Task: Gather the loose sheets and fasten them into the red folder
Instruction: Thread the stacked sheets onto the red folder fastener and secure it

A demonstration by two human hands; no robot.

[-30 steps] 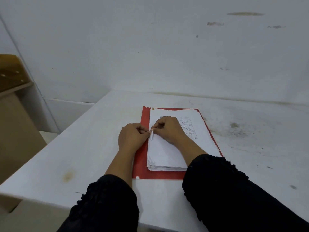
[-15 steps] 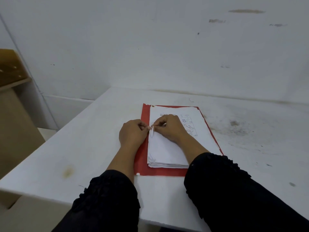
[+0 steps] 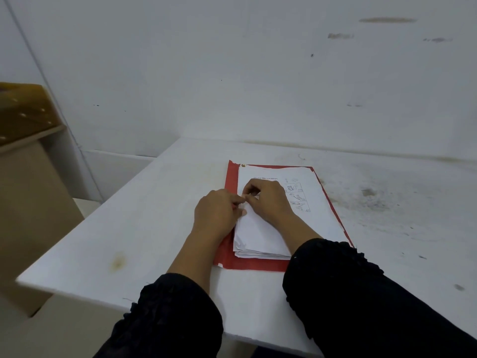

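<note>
The red folder (image 3: 230,177) lies open and flat on the white table, its left strip and bottom edge showing. A stack of white sheets (image 3: 260,233) rests on it, the top sheet printed with small drawings at the right. My left hand (image 3: 215,214) and my right hand (image 3: 269,198) meet at the stack's left edge. The curled fingertips of both pinch a small white fastener strip there. The hands hide most of the strip.
The white table (image 3: 144,228) meets a white wall at the back; its left and near edges drop off. A brown cabinet with a glossy top (image 3: 23,112) stands at the left. Grey smudges mark the table at the right.
The white strip stood up between my fingertips before; now both hands sit closer together over it and it is barely seen. The view has shifted slightly.
</note>
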